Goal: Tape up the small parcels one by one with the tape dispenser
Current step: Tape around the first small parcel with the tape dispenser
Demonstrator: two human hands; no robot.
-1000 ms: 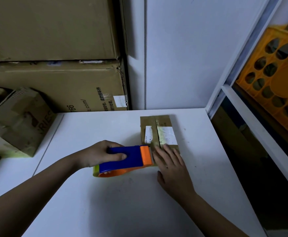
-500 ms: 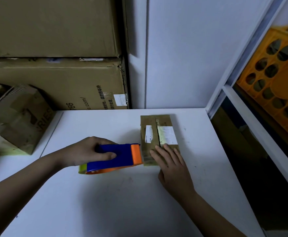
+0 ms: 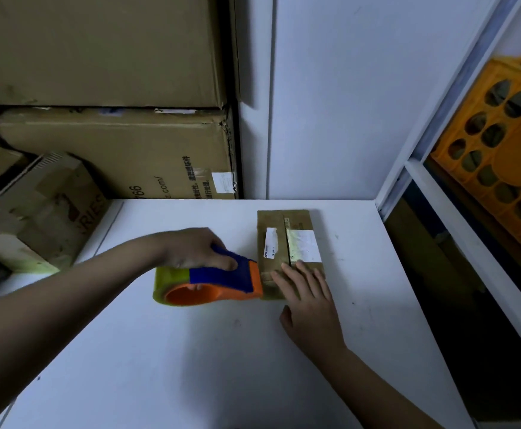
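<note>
The right hand [image 3: 310,300] covers the parcel's [image 3: 284,239] near end; at three o'clock the orange crate [image 3: 506,168] runs off-frame; label print is unreadable.

A single head-worn wide-angle camera looks forward and steeply down onto the white table [image 3: 191,351], close above both forearms, facing the wall [image 3: 330,103] behind.

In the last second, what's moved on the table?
The left hand, gripping the tape dispenser, pulled it left off the parcel, then brought it back against the parcel's near left edge. The right hand stayed pressing flat on the parcel, which hasn't shifted.
</note>
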